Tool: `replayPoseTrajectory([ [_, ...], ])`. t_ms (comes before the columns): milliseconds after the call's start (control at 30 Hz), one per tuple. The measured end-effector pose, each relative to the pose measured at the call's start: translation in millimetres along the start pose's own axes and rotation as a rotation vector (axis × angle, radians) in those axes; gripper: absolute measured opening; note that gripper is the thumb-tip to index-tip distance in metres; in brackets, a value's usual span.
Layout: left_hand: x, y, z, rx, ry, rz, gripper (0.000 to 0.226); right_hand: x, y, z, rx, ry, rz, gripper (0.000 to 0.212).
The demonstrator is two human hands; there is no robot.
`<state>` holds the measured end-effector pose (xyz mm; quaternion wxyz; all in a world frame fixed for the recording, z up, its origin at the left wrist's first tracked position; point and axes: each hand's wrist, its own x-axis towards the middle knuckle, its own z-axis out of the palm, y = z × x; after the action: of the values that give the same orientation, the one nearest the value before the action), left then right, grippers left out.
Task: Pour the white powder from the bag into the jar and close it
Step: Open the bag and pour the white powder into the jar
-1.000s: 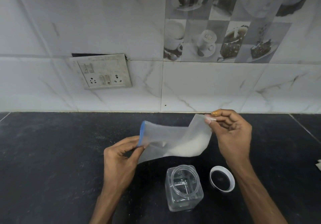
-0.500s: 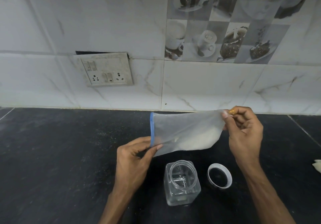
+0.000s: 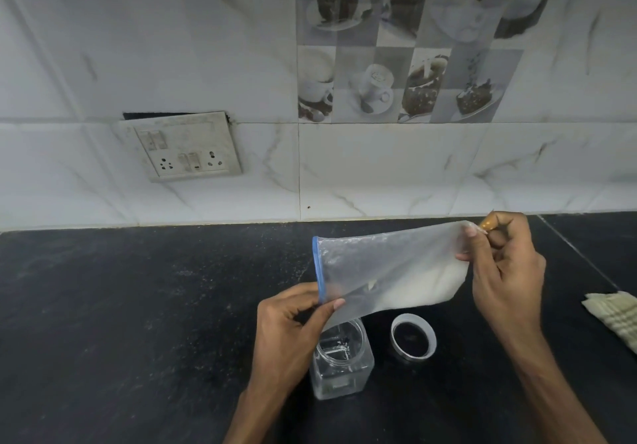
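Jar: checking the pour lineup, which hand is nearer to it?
Left. The left hand pinches the bag by its blue-edged mouth just above the jar; the right hand holds the bag's far end, higher and rightward.

So the count: one translucent plastic zip bag with a blue strip [image 3: 389, 267], one clear square plastic jar [image 3: 341, 366], one round white lid [image 3: 413, 337]. Two bare hands, a left hand [image 3: 289, 330] and a right hand [image 3: 506, 271]. Also one beige ribbed cloth [image 3: 617, 312], one grimy white switch plate [image 3: 186, 147] with two sockets [image 3: 165, 165] on it, and one black stone counter [image 3: 138, 305].
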<state>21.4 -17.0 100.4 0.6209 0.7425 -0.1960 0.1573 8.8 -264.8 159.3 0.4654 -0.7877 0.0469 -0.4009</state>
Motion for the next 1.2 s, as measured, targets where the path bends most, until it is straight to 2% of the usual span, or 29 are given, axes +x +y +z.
replayPoseTrajectory([
  [200,-4,2,10,0.008,-0.019,-0.010,0.011,0,3,-15,0.003,0.011,0.029,0.011],
  [367,-3,1,9,0.037,-0.026,-0.050,0.022,-3,6,-17,0.030,-0.055,0.067,0.013],
  [533,-4,-3,8,0.045,0.005,-0.091,0.023,-3,8,-19,0.120,-0.157,0.181,0.049],
  [633,-7,-6,10,0.055,0.020,-0.120,0.024,-2,11,-21,0.112,-0.161,0.176,0.032],
  [733,-12,-3,12,0.077,0.000,-0.150,0.040,-1,11,-25,0.139,-0.188,0.179,0.019],
  [800,-15,-3,12,0.102,-0.008,-0.147,0.049,-2,11,-26,0.161,-0.193,0.169,0.020],
  [933,-20,-5,12,0.113,0.013,-0.197,0.045,-3,6,-26,0.258,-0.173,0.165,0.031],
  [1200,-22,3,13,0.089,-0.039,-0.231,0.054,3,1,-35,0.314,-0.213,0.172,0.042],
])
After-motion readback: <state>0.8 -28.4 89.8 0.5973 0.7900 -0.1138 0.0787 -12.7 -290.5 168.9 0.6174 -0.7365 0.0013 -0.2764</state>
